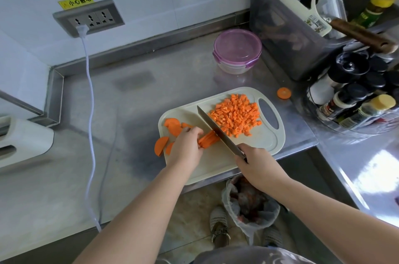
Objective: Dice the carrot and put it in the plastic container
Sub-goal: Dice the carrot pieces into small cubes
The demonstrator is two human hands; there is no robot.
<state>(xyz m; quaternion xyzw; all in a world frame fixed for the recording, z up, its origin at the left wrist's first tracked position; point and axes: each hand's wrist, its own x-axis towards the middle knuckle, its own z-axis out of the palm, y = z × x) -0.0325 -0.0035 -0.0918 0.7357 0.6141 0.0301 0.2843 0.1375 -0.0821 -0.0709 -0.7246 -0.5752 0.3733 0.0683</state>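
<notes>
A pale cutting board (265, 140) lies on the steel counter. A heap of diced carrot (237, 115) covers its far right part. My left hand (186, 148) holds a bundle of carrot strips (208, 139) down with curled fingers. My right hand (257, 163) grips the handle of a knife (216, 128), whose blade rests against the strips' right end. Flat carrot slices (172, 126) lie behind my left hand, and one slice (160, 146) overhangs the board's left edge. The plastic container (237, 51) with a purple lid stands closed beyond the board.
A round carrot end (284, 93) lies on the counter right of the board. A grey bin of utensils (291, 26) and a rack of spice jars (356, 99) crowd the right. A white cable (90, 112) hangs from a wall socket. A lined waste bin (250, 203) stands below the counter edge.
</notes>
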